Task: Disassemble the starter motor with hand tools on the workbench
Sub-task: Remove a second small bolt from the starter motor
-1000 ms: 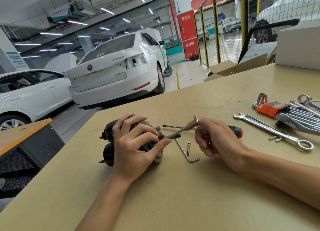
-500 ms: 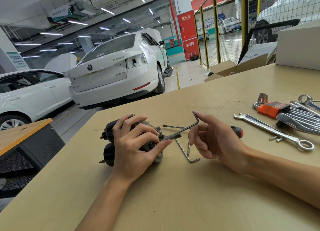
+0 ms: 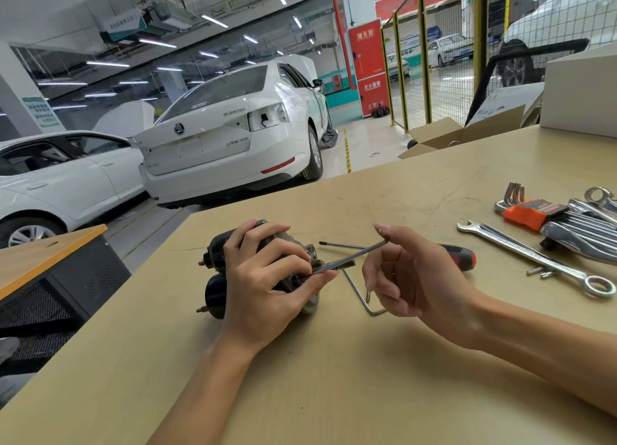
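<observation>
The starter motor (image 3: 263, 267) lay on the workbench (image 3: 334, 378), the left hand (image 3: 267, 287) curled over its housing and gripping it. A hex key (image 3: 347, 254) ran from the motor's end up to the right hand (image 3: 414, 277), whose index fingertip touched the key's bent end — the other fingers seemed loosely curled, holding nothing. A second hex key (image 3: 359, 292) and a red-handled screwdriver (image 3: 457, 256) lay just behind; a combination wrench (image 3: 534, 257) and an orange hex-key set (image 3: 531, 211) sat well right.
</observation>
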